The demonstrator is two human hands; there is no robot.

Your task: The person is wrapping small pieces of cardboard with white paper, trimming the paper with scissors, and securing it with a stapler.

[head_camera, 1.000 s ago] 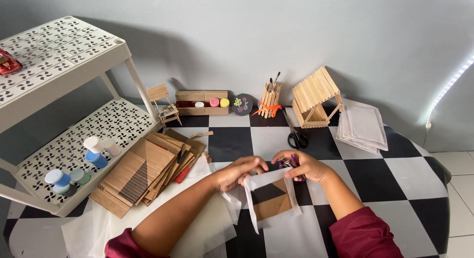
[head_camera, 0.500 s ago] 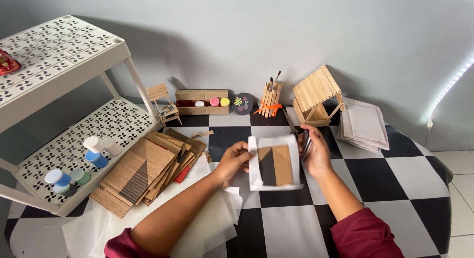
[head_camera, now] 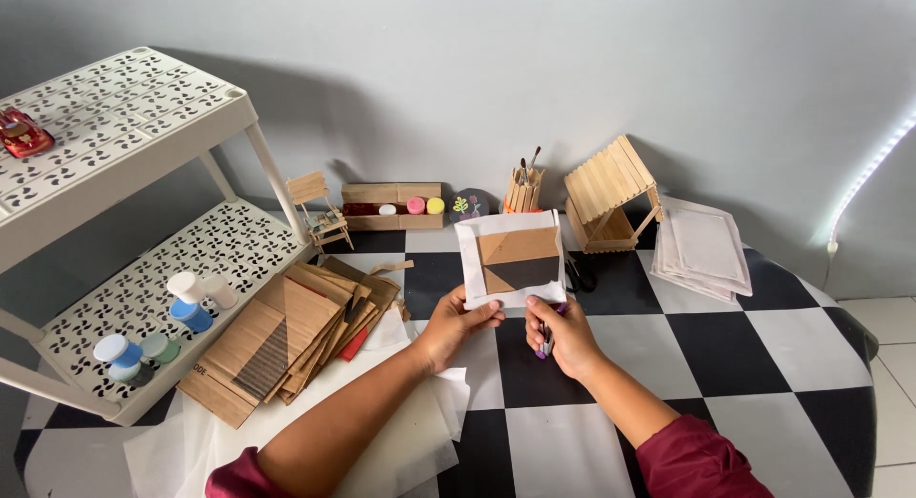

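Notably, your left hand [head_camera: 456,326] pinched the lower edge of a white-bordered cardboard panel [head_camera: 513,259], held upright above the checkered table [head_camera: 725,355], toward its far edge; your right hand [head_camera: 563,334], just beside, was curled around a purple pen [head_camera: 546,343].

head-worn view, looking down, forward over checkered table [head_camera: 725,355]

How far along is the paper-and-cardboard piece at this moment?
Looks done: a brown-and-black cardboard square sits on a white paper sheet. In hand: the left hand holds that sheet up by its lower edge; the right hand grips a small purple tool. Left: a stack of brown cardboard panels lies untouched beside it.
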